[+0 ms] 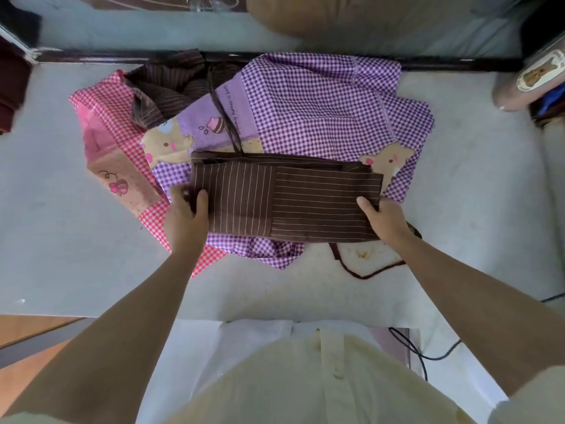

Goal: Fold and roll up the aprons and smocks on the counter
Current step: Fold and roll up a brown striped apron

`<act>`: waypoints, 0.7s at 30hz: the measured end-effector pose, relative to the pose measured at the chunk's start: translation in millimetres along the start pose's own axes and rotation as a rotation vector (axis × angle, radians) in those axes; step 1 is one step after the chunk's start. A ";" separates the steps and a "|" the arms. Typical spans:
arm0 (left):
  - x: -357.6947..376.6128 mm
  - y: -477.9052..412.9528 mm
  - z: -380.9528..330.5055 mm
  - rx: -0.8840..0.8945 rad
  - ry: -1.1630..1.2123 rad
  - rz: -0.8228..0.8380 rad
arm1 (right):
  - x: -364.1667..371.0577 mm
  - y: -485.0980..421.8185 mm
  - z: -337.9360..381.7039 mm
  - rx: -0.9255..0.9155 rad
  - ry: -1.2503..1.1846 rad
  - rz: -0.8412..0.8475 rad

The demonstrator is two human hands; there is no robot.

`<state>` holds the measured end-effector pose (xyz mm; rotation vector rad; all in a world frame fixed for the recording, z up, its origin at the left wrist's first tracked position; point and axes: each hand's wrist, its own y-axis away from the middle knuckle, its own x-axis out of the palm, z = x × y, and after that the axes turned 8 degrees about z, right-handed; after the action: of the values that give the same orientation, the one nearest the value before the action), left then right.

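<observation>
A brown pinstriped apron (284, 200) lies folded into a flat rectangle on top of a purple gingham smock (321, 111). My left hand (185, 218) grips its left edge, thumb on top. At the right edge my right hand (383, 220) pinches the cloth, thumb on top too. A thin brown strap (224, 117) runs from the fold up to a second crumpled brown striped apron (165, 87) at the back. A pink gingham smock (113, 142) sticks out from under the pile on the left. Another brown strap (363, 272) trails on the counter below my right hand.
The pale counter (61, 209) has bare surface on both sides of the pile. A rolled pinkish bundle with a label (532, 78) lies at the right edge. A dark rail (458, 64) borders the back. A black cable (422, 353) hangs near my body.
</observation>
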<state>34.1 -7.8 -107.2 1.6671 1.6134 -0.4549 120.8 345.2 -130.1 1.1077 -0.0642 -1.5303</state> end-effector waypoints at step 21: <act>8.9 -38.1 -32.7 0.149 -0.121 -0.043 | -39.8 -37.1 25.0 -0.304 0.641 0.139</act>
<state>-9.3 18.6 -102.6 1.6824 1.5608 -0.6996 71.4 375.4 -114.8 1.2635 0.5026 -0.9662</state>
